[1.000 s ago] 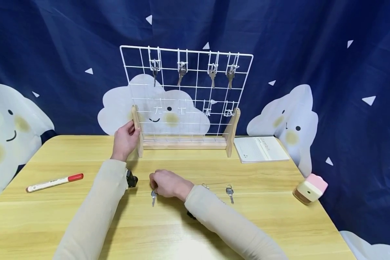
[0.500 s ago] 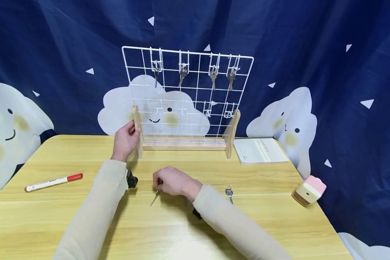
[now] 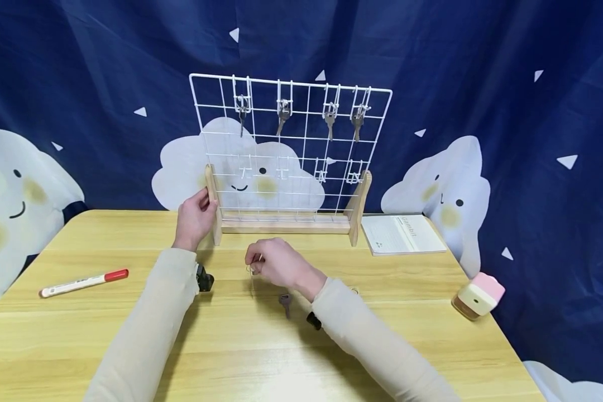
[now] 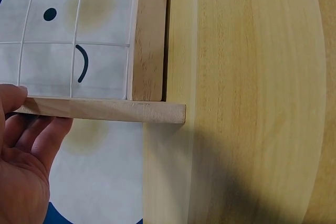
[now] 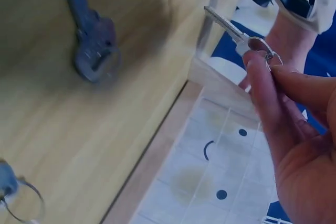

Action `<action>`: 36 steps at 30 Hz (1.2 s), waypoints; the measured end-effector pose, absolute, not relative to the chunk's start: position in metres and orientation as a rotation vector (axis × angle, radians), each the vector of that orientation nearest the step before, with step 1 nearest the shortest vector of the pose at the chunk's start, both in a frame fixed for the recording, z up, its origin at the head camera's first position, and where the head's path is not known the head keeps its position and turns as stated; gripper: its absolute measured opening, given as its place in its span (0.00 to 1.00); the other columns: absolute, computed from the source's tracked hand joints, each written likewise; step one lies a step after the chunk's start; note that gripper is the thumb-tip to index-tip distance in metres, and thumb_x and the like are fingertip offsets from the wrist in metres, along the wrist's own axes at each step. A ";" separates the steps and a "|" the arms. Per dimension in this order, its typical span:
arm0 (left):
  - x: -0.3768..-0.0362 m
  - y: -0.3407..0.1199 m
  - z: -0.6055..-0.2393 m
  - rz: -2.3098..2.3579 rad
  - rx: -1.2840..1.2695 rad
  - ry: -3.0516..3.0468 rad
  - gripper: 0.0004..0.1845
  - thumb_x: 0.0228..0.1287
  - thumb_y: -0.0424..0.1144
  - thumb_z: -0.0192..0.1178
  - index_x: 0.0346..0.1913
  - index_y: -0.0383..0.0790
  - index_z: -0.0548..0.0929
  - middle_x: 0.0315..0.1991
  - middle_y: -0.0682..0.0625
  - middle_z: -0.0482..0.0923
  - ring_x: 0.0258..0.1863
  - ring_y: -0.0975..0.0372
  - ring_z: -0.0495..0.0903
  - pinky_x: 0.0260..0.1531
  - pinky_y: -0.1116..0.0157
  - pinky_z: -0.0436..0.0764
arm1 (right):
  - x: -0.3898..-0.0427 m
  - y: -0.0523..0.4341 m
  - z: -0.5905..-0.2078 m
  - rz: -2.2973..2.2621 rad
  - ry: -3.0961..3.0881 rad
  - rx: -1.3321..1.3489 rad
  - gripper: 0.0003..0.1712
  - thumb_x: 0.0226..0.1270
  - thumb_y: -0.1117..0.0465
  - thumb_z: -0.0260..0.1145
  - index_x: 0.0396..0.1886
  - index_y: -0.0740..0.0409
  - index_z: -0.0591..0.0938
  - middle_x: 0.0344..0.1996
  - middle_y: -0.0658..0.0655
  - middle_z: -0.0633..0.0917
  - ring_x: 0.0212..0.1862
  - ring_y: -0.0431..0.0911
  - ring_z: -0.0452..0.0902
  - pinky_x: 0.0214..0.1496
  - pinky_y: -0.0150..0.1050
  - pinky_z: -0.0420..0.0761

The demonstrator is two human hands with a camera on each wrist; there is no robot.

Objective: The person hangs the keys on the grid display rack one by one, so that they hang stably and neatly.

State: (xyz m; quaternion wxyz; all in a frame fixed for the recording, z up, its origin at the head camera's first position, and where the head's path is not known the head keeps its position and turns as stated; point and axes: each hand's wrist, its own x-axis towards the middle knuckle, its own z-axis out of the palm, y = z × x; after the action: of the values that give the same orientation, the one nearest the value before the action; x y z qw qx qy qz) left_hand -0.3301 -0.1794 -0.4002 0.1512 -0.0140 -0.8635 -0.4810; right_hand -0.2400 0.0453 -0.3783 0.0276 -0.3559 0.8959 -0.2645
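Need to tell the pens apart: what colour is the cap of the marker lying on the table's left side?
Red, on a white marker; the head view shows it best.

Small silver key on ring, lifted above table

Left hand grips rack post; right hand pinches key above table.

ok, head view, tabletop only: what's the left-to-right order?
marker → left hand on the rack's wooden post → right hand pinching a key → booklet → pink-topped box
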 end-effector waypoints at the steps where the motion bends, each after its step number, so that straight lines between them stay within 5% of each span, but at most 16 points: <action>1: -0.330 -0.179 -0.401 -1.382 -0.038 -2.481 0.26 0.75 0.36 0.51 0.73 0.37 0.64 0.65 0.37 0.70 0.62 0.49 0.72 0.60 0.56 0.75 | -0.241 0.046 -0.376 -0.811 2.781 -1.094 0.07 0.62 0.71 0.67 0.33 0.55 0.86 0.27 0.42 0.84 0.34 0.32 0.78 0.41 0.24 0.77; 10: -0.328 -0.177 -0.399 -1.367 -0.052 -2.469 0.26 0.74 0.36 0.52 0.72 0.37 0.66 0.63 0.36 0.71 0.61 0.48 0.73 0.59 0.56 0.75 | -0.256 0.053 -0.355 -0.950 2.765 -1.010 0.09 0.64 0.75 0.62 0.34 0.60 0.85 0.26 0.49 0.84 0.29 0.36 0.79 0.33 0.26 0.80; 36: -0.331 -0.179 -0.402 -1.339 -0.050 -2.454 0.25 0.73 0.35 0.54 0.71 0.36 0.68 0.62 0.38 0.73 0.61 0.50 0.74 0.60 0.57 0.74 | -0.299 0.035 -0.300 -1.278 2.753 -0.894 0.07 0.67 0.74 0.61 0.37 0.62 0.84 0.32 0.54 0.86 0.35 0.41 0.84 0.39 0.28 0.82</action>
State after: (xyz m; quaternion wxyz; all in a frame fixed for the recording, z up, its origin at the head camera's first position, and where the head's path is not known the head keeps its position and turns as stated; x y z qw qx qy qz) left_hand -0.3305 -0.1793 -0.4022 0.1719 -0.0176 -0.8647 -0.4716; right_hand -0.2995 0.0345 -0.2997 -0.0115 -0.2826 0.8700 -0.4038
